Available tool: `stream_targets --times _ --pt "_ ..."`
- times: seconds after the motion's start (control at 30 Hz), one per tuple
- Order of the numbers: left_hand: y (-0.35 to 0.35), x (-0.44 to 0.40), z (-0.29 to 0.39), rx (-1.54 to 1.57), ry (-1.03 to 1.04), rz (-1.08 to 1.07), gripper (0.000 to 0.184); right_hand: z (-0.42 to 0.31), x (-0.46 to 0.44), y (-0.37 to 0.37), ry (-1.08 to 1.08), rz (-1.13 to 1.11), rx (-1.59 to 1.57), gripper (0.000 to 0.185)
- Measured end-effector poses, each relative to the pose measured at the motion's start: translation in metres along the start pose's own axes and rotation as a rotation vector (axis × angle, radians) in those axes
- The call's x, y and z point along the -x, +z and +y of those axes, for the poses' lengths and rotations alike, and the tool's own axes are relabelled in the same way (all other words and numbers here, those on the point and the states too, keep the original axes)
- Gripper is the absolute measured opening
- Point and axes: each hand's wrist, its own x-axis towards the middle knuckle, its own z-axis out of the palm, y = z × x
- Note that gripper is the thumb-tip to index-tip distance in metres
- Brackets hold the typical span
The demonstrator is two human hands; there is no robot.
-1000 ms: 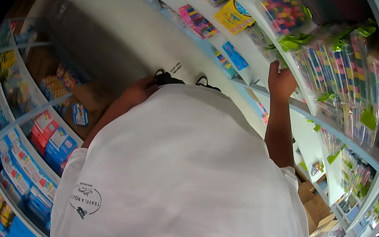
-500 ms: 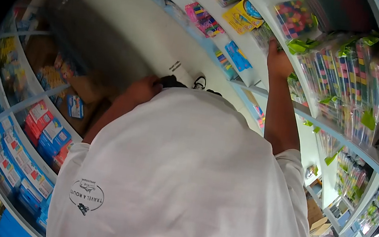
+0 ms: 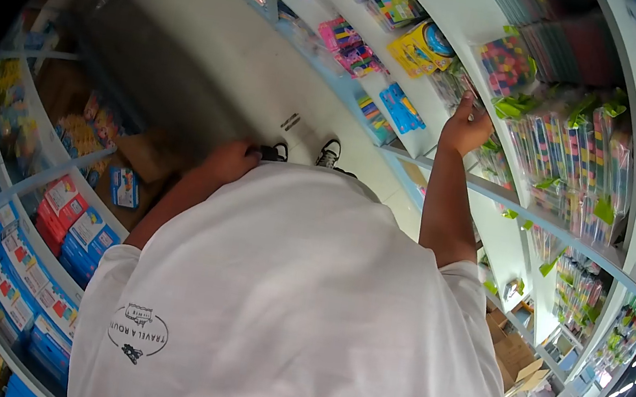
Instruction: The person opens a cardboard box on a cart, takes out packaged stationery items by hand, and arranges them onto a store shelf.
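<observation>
pale floor [image 3: 249, 57] runs between stocked shelves, blue-and-white boxes [image 3: 88, 238] on my left side. my right hand [image 3: 468, 129] is raised to the white shelf [image 3: 433, 107], its fingers at the clear-wrapped packets [image 3: 451, 80], which lie just beside the yellow packs [image 3: 423, 48]. i'm reaching in among them; whether my fingers are closed on one i can't tell. such slick-looking wrap calls for a sure pinch near an edge, clear of its neighbours. my left hand [image 3: 231, 161] is low by my waist, curled next to something black [image 3: 271, 153]; its grip is unclear too.
</observation>
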Motion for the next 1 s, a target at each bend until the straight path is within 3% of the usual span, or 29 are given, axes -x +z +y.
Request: stream_targets --times 0.07,0.13,0.33,0.57,0.7,0.83,0.93,1.0 --pt "0.001 -0.004 -0.011 -0.009 0.028 -0.012 0.040 -0.010 0.007 0.003 -0.033 0.084 -0.027 0.033" --pt "0.002 -0.005 -0.016 0.017 0.057 -0.040 0.040 -0.014 0.015 0.007 0.093 0.205 -0.271 0.034" --pt "-0.008 0.003 -0.009 0.020 0.047 -0.023 0.041 -0.030 0.023 -0.008 0.301 0.163 -0.530 0.040" --pt "-0.013 -0.004 0.005 -0.084 0.065 -0.037 0.039 -0.036 0.046 -0.024 0.428 0.132 -0.614 0.040" --pt "-0.003 -0.010 0.000 -0.125 0.108 -0.004 0.038 -0.016 0.030 -0.019 0.368 0.140 -0.696 0.042" --pt "-0.005 -0.015 0.011 -0.159 0.101 0.000 0.036 -0.029 0.020 -0.009 0.298 0.085 -0.399 0.046" --pt "-0.006 -0.014 0.019 -0.121 0.102 -0.004 0.035 -0.035 0.018 0.001 -0.002 0.080 -0.175 0.054" --pt "-0.006 -0.012 0.022 -0.112 0.099 0.005 0.035 -0.040 0.017 0.003 0.082 0.033 -0.245 0.055"
